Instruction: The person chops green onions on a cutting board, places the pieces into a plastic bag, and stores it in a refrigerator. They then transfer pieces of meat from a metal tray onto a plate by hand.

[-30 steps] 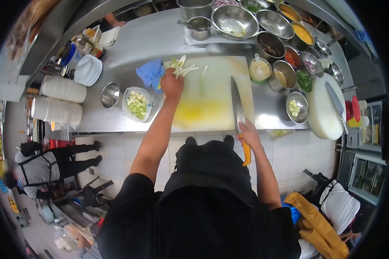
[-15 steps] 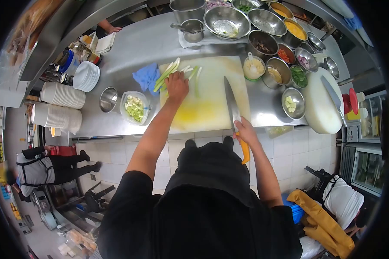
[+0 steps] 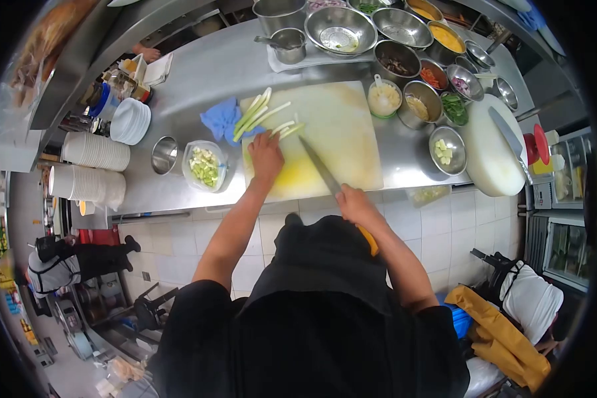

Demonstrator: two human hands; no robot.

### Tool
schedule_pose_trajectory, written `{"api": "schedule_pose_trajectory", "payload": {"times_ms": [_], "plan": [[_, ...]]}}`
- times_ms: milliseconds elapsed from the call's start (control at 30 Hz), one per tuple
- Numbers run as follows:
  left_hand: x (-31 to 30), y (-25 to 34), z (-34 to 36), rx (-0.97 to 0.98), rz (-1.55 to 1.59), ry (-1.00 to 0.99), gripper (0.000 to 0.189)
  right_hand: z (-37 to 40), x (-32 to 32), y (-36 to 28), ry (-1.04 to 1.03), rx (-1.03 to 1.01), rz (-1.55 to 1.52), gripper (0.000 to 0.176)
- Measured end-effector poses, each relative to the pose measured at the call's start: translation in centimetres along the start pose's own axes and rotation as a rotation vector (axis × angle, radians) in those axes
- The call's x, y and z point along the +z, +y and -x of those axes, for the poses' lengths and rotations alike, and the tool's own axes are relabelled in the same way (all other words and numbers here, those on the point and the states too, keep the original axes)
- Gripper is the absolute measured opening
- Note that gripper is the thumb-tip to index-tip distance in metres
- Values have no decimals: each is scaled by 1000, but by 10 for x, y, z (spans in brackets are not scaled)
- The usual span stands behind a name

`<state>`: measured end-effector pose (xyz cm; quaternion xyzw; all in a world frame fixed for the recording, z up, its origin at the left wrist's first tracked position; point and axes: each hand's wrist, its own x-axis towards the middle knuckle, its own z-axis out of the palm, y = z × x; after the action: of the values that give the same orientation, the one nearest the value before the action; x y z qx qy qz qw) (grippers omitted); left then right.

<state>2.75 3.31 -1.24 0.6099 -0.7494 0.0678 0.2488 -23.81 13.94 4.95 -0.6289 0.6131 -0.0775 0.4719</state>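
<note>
Head view: at the far left a person [image 3: 53, 268] in a grey top stands on the floor; stacked white bowls [image 3: 89, 151] stand at the counter [image 3: 179, 86]'s left end, with white plates [image 3: 131, 121] beyond them; to their right come a small metal cup [image 3: 164, 156] and a clear container [image 3: 223, 176] of chopped green and white pieces; a crumpled blue cloth [image 3: 219, 118] lies beside the left edge of the cutting board [image 3: 341, 113]; long green-and-white stalks [image 3: 251, 116] lie on the board's left part, right next to the cloth; the left hand [image 3: 266, 158] is on the board at their near side, fingers bent and touching the near ends of some shorter stalks [image 3: 286, 129]; whether it grips them, I cannot tell; the knife [image 3: 321, 165] slants over the board, its tip near those shorter stalks; the right hand [image 3: 357, 204] is closed around its orange handle [image 3: 370, 243]; past the board stand a white tub [image 3: 384, 101] of pale food, a metal pot [image 3: 406, 119] and a metal bowl [image 3: 460, 167] of pale green chunks; at the right a thick round white board [image 3: 494, 162] bears a second knife [image 3: 506, 132].
</note>
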Motion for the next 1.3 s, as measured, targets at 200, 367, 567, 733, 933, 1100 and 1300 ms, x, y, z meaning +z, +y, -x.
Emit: {"api": "schedule_pose_trajectory", "payload": {"times_ms": [200,367,567,733,933,1100,1300], "plan": [[-6,39,28,-41,128,-73,41,2,-17,3,185,15,217,30],[-21,50,27,-32,91,-28,40,5,-12,-17,171,57,402,24],[-32,36,24,-54,131,-47,40,5,11,-39,122,-50,449,26],[-23,39,23,-67,363,-80,39,4,11,-26,164,-76,441,27],[-24,56,26,-75,421,-123,41,12,-2,-11,204,-109,459,21],[-27,53,13,-33,492,-87,39,28,-16,-30,206,-112,420,18],[-1,48,4,52,563,-168,23,38,-25,-37,101,-156,457,16]]}}
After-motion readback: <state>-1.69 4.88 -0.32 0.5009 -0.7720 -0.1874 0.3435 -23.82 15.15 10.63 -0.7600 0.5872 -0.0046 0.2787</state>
